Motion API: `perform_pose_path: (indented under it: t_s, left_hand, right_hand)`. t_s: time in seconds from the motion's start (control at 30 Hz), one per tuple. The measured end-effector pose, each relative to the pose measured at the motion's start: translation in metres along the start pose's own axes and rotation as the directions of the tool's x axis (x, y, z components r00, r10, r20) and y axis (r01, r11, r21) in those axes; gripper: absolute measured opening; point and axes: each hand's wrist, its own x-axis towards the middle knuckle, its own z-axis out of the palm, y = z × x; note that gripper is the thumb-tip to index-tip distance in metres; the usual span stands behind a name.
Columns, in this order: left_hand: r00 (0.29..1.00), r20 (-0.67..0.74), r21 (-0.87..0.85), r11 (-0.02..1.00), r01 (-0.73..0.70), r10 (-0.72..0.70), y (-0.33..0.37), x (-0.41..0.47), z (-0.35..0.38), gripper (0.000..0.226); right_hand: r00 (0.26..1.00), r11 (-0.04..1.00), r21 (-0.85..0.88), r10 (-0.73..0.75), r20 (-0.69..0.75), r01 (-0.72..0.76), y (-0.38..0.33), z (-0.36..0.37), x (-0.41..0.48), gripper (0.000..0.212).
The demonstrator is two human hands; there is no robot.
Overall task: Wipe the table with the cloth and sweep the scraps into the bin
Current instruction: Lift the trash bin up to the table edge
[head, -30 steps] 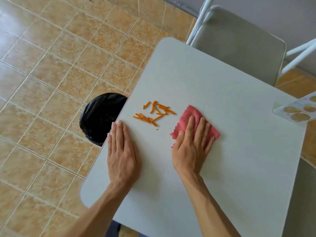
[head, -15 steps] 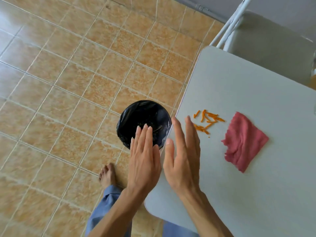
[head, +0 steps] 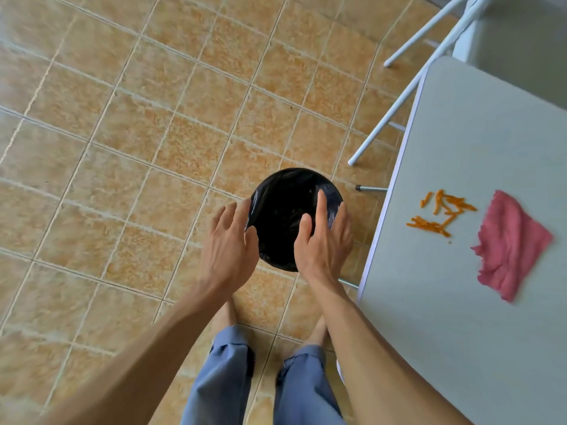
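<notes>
Bin [head: 285, 210]: it stands on the floor at centre frame, lined with a black bag, just left of the table's edge and not under it. Nearest the camera, at the bottom, are the person's blue trouser legs [head: 221, 384] and bare feet. Above them both arms reach down to the bin. The left hand [head: 228, 253] is at its left rim, fingers spread and empty; the right hand [head: 325, 243] is at its right rim, fingers loosely open, also empty. Whether either is touching the bag I cannot tell.

The step in hand looks like placing the bin, not wiping. The next move likely calls for gripping the rim on both sides and sliding the bin right, until its mouth sits below the table edge nearest the scraps.

On the grey table [head: 460, 332], filling the right side, the orange scraps [head: 438, 213] lie in a loose cluster near the left edge at mid-right of the frame. The red cloth [head: 512, 243] lies crumpled just right of them, apart from both hands. The tabletop looks smooth, so the scraps should slide easily.

The floor [head: 122, 133] is tan tile with pale grout. At the upper right, white chair legs [head: 395, 108] slant down beside the table.
</notes>
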Motion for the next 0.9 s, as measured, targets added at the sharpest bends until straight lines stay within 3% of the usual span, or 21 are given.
perform_pose_path:
  t_s: [0.1, 0.2, 0.33, 0.43, 0.57, 0.67, 0.8, 0.9]
  left_hand:
    - [0.987, 0.140, 0.001, 0.997, 0.078, -0.077, -0.015, 0.022, 0.029, 0.058]
    - [0.960, 0.264, 0.036, 0.995, 0.089, -0.096, -0.023, 0.040, 0.052, 0.061]
    - [0.936, 0.306, 0.073, 0.985, 0.157, -0.172, -0.039, 0.056, 0.077, 0.068]
    - [0.938, 0.287, 0.047, 0.981, 0.190, -0.195, -0.060, 0.072, 0.103, 0.076]
    - [0.968, 0.220, -0.017, 0.992, 0.126, -0.120, -0.083, 0.091, 0.125, 0.079]
    - [0.981, 0.131, -0.025, 0.989, 0.146, -0.142, -0.100, 0.103, 0.126, 0.081]
    - [0.970, 0.158, 0.087, 0.981, 0.171, -0.183, -0.119, 0.106, 0.114, 0.084]
    - [0.967, 0.171, 0.148, 0.975, 0.164, -0.188, -0.131, 0.101, 0.103, 0.096]
  right_hand:
    - [0.991, 0.991, -0.020, 0.132, 0.008, -0.132, 0.018, 0.019, 0.016, 0.055]
    - [0.925, 0.922, 0.075, 0.378, 0.029, -0.379, 0.032, 0.040, 0.030, 0.055]
    - [0.843, 0.816, 0.211, 0.529, 0.099, -0.538, 0.043, 0.067, 0.041, 0.058]
    - [0.863, 0.819, 0.292, 0.502, 0.050, -0.493, 0.044, 0.087, 0.046, 0.062]
    - [0.900, 0.892, 0.232, 0.421, -0.110, -0.389, 0.047, 0.111, 0.055, 0.062]
    - [0.932, 0.938, 0.204, 0.317, -0.174, -0.281, 0.048, 0.124, 0.058, 0.059]
    - [0.960, 0.959, 0.171, 0.250, -0.126, -0.227, 0.049, 0.135, 0.063, 0.057]
    - [0.968, 0.959, 0.151, 0.247, -0.034, -0.240, 0.044, 0.135, 0.065, 0.071]
